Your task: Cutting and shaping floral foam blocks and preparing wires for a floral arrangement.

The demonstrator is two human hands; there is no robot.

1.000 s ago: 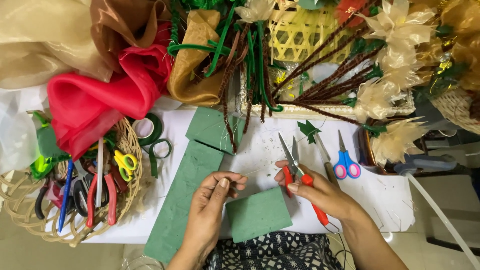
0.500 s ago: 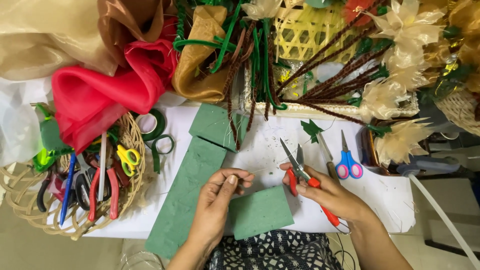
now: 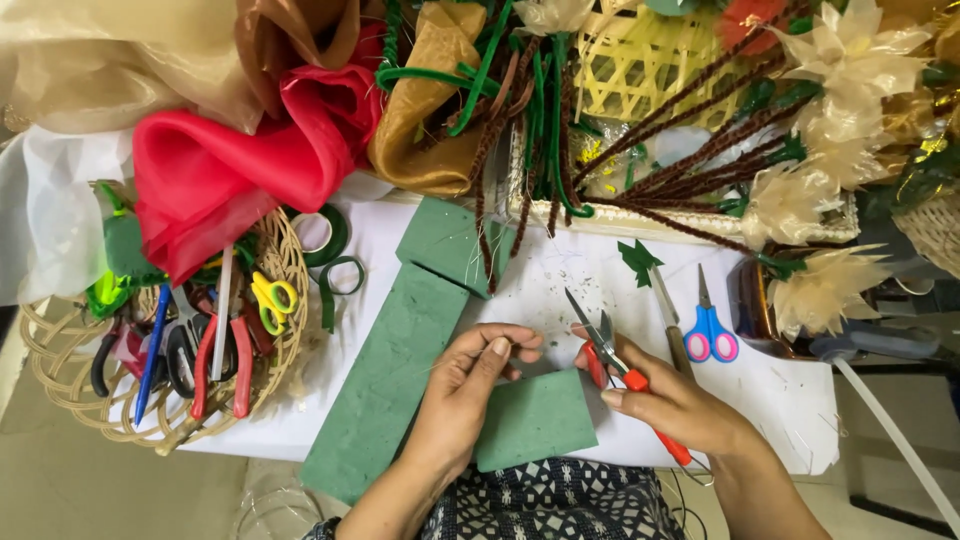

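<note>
Over the white table [image 3: 800,400], the right hand [image 3: 680,405] grips red-handled wire cutters [image 3: 625,375], fingers clenched round the handles, while the left hand [image 3: 470,385] pinches something too thin to identify just above a small green foam block [image 3: 535,420].

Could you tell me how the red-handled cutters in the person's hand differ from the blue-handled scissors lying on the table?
The red-handled cutters have long straight red grips; the blue-handled scissors have round blue finger loops. The cutters are held in the right hand, raised over the white table; the scissors lie flat, untouched. The cutters point up-left towards the left hand; the scissors point straight up the frame. Both have metal blades.
</note>
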